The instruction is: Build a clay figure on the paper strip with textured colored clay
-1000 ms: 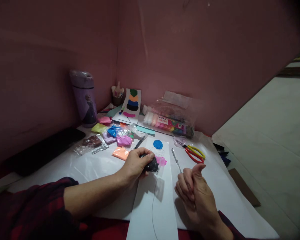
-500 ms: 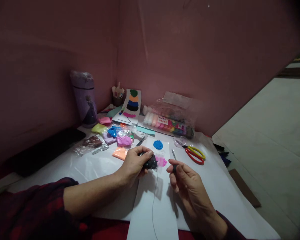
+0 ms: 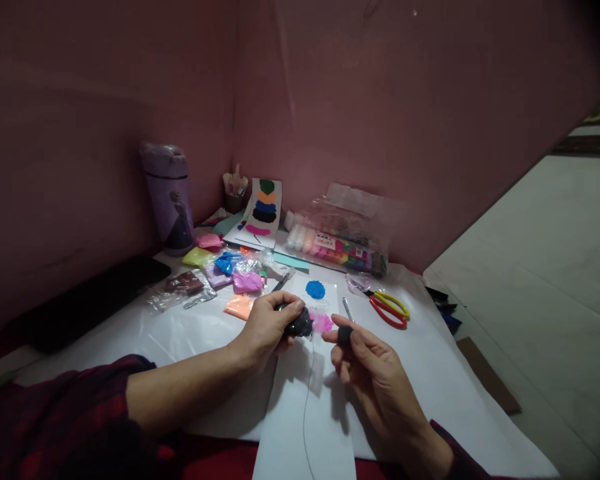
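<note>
My left hand [image 3: 267, 330] grips a packet of black clay [image 3: 299, 323] above a long white paper strip [image 3: 305, 427]. Between the thumb and fingers of my right hand [image 3: 380, 380] is a small black clay ball [image 3: 345, 335], just right of the packet. On the strip lie a round blue clay patch [image 3: 315, 290] and a pink clay patch [image 3: 324, 323], partly behind the packet. A thin dark line [image 3: 306, 413] runs down the strip below the packet.
Scissors [image 3: 389, 311] and a small metallic tool [image 3: 347, 309] lie right. Colored clay packets [image 3: 249, 282], a dark-handled blade [image 3: 283, 280] and a purple bottle [image 3: 170, 200] stand or lie left. Behind are a clay bag [image 3: 330, 247], a color-patch card [image 3: 265, 210] and a cup [image 3: 235, 192].
My right hand has moved slightly left, closer to the packet, and the black ball shows more fully between its fingers. My left hand has hardly moved.
</note>
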The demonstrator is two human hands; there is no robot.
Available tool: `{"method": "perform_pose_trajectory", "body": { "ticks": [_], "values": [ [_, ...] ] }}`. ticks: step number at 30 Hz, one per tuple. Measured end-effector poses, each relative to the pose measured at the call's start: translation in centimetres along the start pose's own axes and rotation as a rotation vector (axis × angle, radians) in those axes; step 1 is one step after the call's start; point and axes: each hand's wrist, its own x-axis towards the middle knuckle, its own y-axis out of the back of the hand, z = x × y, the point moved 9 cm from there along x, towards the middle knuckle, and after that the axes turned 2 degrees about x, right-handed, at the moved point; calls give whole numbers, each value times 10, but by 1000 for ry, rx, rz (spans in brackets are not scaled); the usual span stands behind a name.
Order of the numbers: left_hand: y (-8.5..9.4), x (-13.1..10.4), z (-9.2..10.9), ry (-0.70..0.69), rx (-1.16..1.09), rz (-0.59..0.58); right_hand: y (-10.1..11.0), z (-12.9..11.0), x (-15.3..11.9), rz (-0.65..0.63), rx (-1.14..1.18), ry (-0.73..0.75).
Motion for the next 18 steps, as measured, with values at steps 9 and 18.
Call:
{"method": "perform_pose_trajectory", "body": {
  "ticks": [9,18],
  "values": [
    [9,6,6,-95,-131,51,9,-2,1,69,1,4],
    [13,9,8,-111,-198,67,15,-6,2,107,1,68]
  ]
}}
